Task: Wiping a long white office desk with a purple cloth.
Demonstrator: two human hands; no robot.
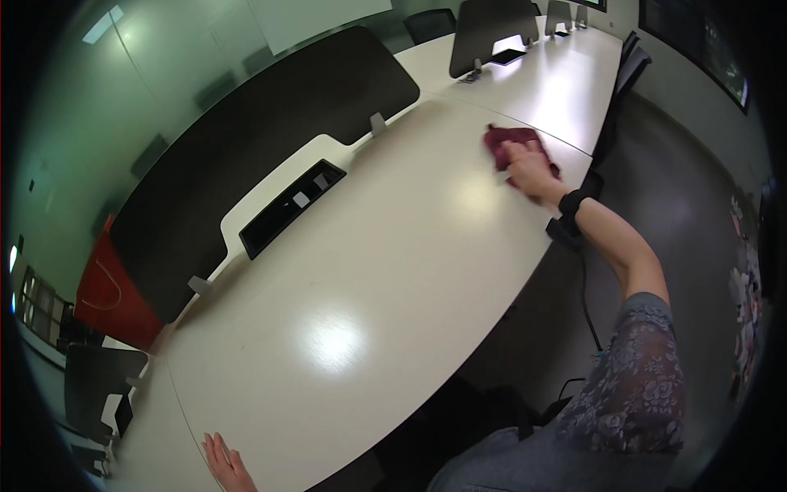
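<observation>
A dark red cloth point(499, 140) lies bunched on the white tabletop point(393, 246) near its right front edge. My right hand point(530, 169) presses down on the cloth, fingers spread over it; it is slightly blurred, and a black band circles the wrist. At the bottom left, my left hand point(226, 464) rests on the tabletop beside a seam, fingers extended and holding nothing.
A dark divider panel point(264, 154) stands on clamps along the far side, behind a black recessed cable box point(292, 209). A red paper bag point(117, 295) is at the left. Further dividers point(492, 37) and chairs point(430, 26) stand beyond. A cable point(587, 307) hangs below the front edge.
</observation>
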